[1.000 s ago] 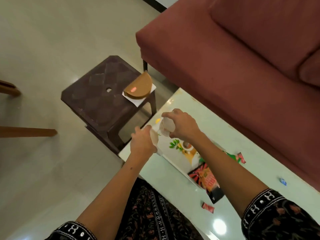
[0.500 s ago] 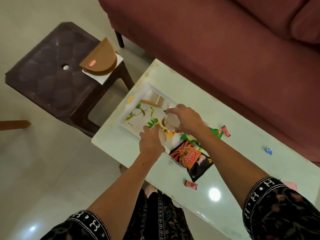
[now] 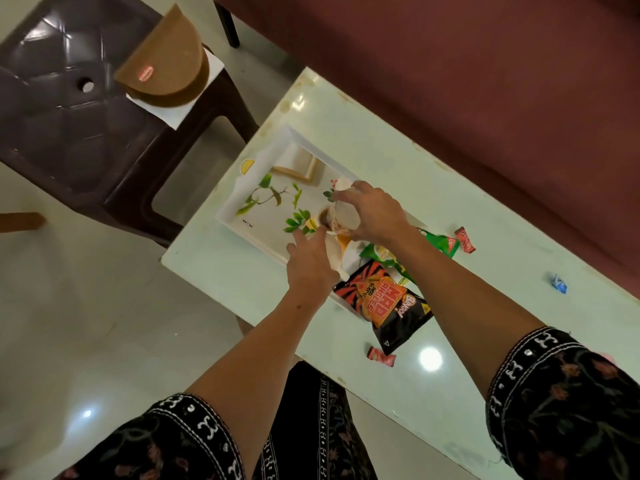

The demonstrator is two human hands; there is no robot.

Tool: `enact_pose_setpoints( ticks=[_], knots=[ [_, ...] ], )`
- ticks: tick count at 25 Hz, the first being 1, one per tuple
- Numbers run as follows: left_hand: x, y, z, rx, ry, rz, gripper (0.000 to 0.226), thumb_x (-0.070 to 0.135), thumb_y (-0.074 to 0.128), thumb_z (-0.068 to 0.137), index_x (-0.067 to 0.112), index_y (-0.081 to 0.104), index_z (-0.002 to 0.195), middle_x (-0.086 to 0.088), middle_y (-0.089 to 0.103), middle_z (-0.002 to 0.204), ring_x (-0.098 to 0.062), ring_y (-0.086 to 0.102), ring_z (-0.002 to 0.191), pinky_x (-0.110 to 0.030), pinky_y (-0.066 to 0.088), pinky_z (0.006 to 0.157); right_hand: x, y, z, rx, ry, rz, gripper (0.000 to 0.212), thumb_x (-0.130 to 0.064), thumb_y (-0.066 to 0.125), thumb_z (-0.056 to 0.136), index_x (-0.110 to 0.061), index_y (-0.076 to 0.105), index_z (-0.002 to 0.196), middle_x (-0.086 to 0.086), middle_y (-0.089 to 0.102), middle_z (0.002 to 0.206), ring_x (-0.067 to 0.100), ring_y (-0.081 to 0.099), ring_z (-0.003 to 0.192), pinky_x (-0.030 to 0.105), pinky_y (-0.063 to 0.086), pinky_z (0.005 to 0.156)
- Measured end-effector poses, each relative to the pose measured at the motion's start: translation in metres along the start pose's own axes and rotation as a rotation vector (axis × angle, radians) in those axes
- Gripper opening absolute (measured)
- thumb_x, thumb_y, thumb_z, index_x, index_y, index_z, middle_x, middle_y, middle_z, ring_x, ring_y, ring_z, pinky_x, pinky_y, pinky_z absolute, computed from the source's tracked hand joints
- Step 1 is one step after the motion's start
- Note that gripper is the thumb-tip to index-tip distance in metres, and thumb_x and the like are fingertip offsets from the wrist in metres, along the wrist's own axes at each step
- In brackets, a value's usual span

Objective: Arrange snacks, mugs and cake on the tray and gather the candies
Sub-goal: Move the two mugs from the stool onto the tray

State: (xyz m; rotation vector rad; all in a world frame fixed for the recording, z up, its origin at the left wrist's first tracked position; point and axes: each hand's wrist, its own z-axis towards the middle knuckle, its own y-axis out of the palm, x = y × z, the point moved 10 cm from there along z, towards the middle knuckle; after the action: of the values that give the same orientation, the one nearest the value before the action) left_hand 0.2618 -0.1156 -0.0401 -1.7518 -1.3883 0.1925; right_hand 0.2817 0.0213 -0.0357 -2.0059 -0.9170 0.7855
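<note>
A white tray (image 3: 242, 206) with a leaf print lies on the pale table (image 3: 450, 393). My right hand (image 3: 375, 213) grips a white mug (image 3: 343, 216), tilted, over the tray's middle. My left hand (image 3: 308, 263) holds a second white mug (image 3: 335, 254) just in front of it, mostly hidden by the hand. A black-orange snack bag (image 3: 384, 303) and a green snack bag (image 3: 438, 242) lie on the tray's near end. A half-round brown cake (image 3: 166, 69) sits on a white board on the stool (image 3: 69, 98). Loose candies: red (image 3: 464, 239), red (image 3: 381, 356), blue (image 3: 559, 283).
A maroon sofa (image 3: 450, 81) runs along the table's far side. The dark brown stool stands off the table's left end on a glossy light floor (image 3: 86, 323). A wooden chair leg (image 3: 20, 221) shows at the left edge.
Both hands have carried the mugs from the table's left end down over the tray's middle. The view has dropped, showing the whole tray.
</note>
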Motion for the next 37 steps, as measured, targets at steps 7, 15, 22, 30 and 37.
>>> enact_pose_setpoints(
  ticks=[7,15,22,30,37],
  knots=[
    [-0.003,0.004,0.002,0.028,0.001,-0.009,0.083,0.016,0.078,0.066,0.023,0.032,0.135,-0.015,0.035,0.133,-0.033,0.043,0.114,-0.039,0.05,0.086,0.008,0.01,0.003,0.002,0.014,0.043,0.08,-0.029,0.079,0.064,-0.039,0.041,0.134,0.007,0.04,0.141,0.033,0.048,0.12,0.043,0.05,0.085],
    [-0.007,0.002,0.001,0.027,0.023,-0.012,0.101,0.023,0.083,0.062,0.018,0.019,0.141,-0.016,0.035,0.134,-0.033,0.041,0.12,-0.043,0.048,0.089,0.007,0.01,0.0,-0.092,0.055,0.098,0.092,-0.018,0.082,0.066,-0.036,0.033,0.142,0.011,0.025,0.152,0.035,0.033,0.134,0.047,0.041,0.102],
    [-0.053,-0.04,-0.017,0.07,-0.005,-0.255,0.086,0.013,0.079,0.065,0.003,0.032,0.136,-0.017,0.044,0.134,-0.031,0.041,0.126,-0.035,0.037,0.102,0.03,-0.034,-0.057,0.289,0.357,0.696,0.06,-0.007,0.066,0.078,-0.017,0.047,0.134,0.009,0.051,0.136,0.026,0.047,0.124,0.031,0.036,0.102],
    [-0.113,-0.11,-0.066,0.211,-0.093,-0.506,0.047,0.017,0.07,0.078,0.01,0.055,0.122,-0.007,0.056,0.131,-0.019,0.051,0.118,-0.024,0.038,0.092,-0.012,-0.051,-0.119,0.432,0.419,0.952,0.039,0.0,0.045,0.09,-0.012,0.054,0.125,0.011,0.055,0.133,0.026,0.049,0.124,0.029,0.038,0.097],
    [-0.104,-0.194,-0.078,0.348,0.006,-0.737,0.034,0.023,0.063,0.085,0.011,0.058,0.116,-0.002,0.062,0.113,-0.012,0.056,0.1,-0.022,0.04,0.082,-0.072,-0.104,-0.113,0.527,0.337,1.037,0.032,-0.008,0.051,0.091,-0.015,0.057,0.121,0.004,0.06,0.124,0.02,0.055,0.114,0.027,0.042,0.09]
  ],
)
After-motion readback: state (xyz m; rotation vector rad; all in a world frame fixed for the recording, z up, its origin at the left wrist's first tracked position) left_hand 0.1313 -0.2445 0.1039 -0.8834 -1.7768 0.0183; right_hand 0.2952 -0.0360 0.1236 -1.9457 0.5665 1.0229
